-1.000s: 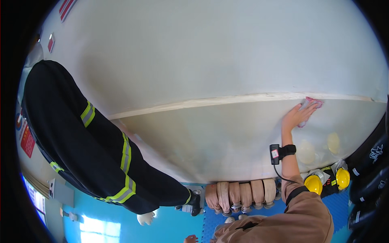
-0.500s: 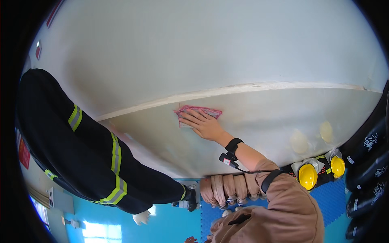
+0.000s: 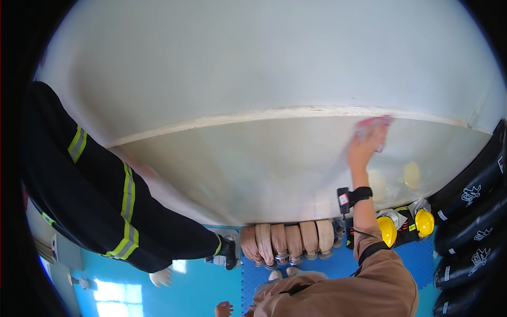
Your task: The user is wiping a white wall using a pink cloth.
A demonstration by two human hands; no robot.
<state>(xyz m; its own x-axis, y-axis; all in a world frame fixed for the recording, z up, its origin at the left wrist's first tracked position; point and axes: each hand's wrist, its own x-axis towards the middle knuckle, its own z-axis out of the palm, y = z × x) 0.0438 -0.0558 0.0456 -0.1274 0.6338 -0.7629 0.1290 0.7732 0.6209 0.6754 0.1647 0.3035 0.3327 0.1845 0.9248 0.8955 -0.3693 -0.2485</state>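
Observation:
My right hand (image 3: 368, 141), blurred by motion, presses a pink and grey cloth (image 3: 384, 124) against the glossy lower part of the pale wall (image 3: 253, 164). The cloth lies just under the whitish ridge (image 3: 296, 112) that runs across the wall. A black strap with a small box (image 3: 344, 199) is around my right wrist. Low in the view, my left hand (image 3: 224, 309) hangs beside my body, well away from the wall. Its fingers are loosely bent and apart, and I see nothing in them.
Along the wall's foot stand rolled tan hoses (image 3: 288, 244) and yellow helmets (image 3: 424, 223) on folded dark gear. Black padded bags (image 3: 467, 232) line the right side. A figure in a black suit with reflective bands (image 3: 127, 211) stands left. Blue mats (image 3: 338, 267) cover part of the floor.
My right hand has swept the cloth to the right along the wall and slightly up, toward the ridge. More of my left hand shows, and the view has shifted a little.

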